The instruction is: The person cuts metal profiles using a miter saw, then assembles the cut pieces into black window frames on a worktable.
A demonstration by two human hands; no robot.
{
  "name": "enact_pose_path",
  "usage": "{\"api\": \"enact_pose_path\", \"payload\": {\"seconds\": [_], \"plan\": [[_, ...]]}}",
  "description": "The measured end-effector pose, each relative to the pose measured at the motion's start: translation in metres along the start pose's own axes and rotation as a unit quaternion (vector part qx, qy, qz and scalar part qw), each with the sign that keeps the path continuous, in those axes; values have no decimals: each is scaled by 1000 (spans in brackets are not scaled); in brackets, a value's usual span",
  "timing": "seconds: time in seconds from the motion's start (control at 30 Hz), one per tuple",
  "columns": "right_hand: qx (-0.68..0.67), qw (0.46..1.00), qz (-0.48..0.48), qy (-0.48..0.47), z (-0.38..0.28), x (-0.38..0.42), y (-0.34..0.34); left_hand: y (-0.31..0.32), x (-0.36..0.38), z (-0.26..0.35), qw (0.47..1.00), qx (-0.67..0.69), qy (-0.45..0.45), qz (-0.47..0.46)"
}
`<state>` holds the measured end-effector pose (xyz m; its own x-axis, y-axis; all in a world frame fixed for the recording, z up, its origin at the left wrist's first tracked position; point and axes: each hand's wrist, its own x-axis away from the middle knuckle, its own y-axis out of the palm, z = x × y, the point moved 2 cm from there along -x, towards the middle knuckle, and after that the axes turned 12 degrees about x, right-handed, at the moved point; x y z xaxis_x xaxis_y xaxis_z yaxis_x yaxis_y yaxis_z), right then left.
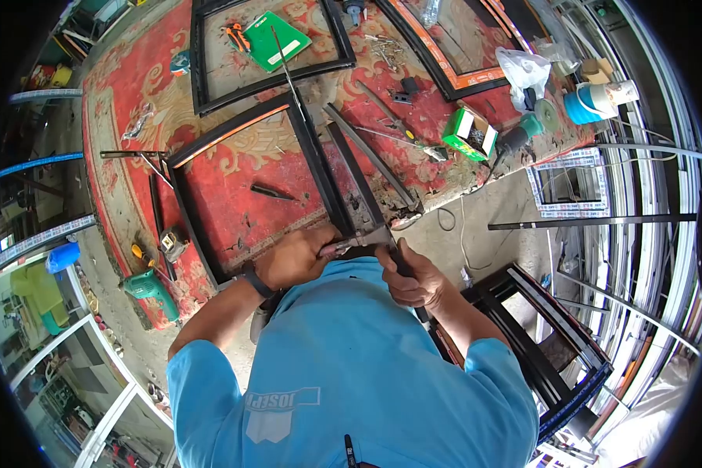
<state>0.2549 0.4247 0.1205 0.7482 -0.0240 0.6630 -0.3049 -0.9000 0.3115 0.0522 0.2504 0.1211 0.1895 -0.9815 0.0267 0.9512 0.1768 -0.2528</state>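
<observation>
Left hand (292, 257) closed around grey metal pliers (349, 243) at the black rectangular aluminium frame (320, 168); right hand (413, 277), at four o'clock, clasps a dark metal bar (404, 261)

This is a workshop where window or door frames are made from metal profiles. A large desk (132, 117) covered with red patterned carpet carries several dark rectangular frames (210, 70), loose profile bars (370, 156) and screws (386, 51). Power tools are around: a green electric drill (150, 287) at the desk edge and an angle grinder (522, 131) on the other side. A tape measure (171, 243) and a green cardboard box (469, 132) lie there too. Long aluminium profiles (639, 234) stand stacked along the wall, and the floor (483, 203) is bare concrete.
</observation>
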Motion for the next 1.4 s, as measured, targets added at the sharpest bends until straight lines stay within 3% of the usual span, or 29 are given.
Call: {"api": "enact_pose_path", "payload": {"seconds": [0.1,0.13,0.2,0.23,0.27,0.3,0.4,0.47,0.53,0.67,0.7,0.8,0.87,0.97,1.07,1.4], "plan": [[209,963,163,-43,-5,-4,-6,3,-2,-14,998,-40,-41,22],[462,823,272,-189,2,-11,-16,3,-4,-15,995,-64,-68,15],[453,804,309,-233,23,-15,-18,3,-4,-13,992,-88,-90,3],[292,918,212,-167,16,-13,-15,2,-5,-12,992,-90,-85,-1],[114,984,103,-89,9,-4,-11,3,-4,-11,993,-91,-81,-7],[-71,997,-10,-7,6,1,-4,5,-4,-11,996,-63,-62,-13],[156,976,125,-87,13,2,-10,15,-4,-17,999,-12,-27,-27],[308,918,210,-134,15,0,-16,18,-5,-22,999,-22,-38,-14],[452,828,282,-176,14,-3,-21,17,-4,-28,994,-75,-78,0],[213,939,259,-74,22,-9,-26,14,-3,-16,981,-105,-156,-55],[35,982,171,-66,16,-4,-22,14,-3,-11,978,-107,-153,-95],[-89,990,59,-93,2,15,-27,22,-10,-9,969,-93,-112,-198],[-80,988,58,-115,3,23,-34,34,-5,-26,966,-55,-72,-242],[-54,985,98,-128,6,33,-40,32,-17,-2,967,56,-126,-215],[68,967,215,-123,7,38,-47,30,-28,21,991,32,-52,-121],[304,893,295,-151,28,82,-80,70,-68,66,988,-127,-17,-87]]}}
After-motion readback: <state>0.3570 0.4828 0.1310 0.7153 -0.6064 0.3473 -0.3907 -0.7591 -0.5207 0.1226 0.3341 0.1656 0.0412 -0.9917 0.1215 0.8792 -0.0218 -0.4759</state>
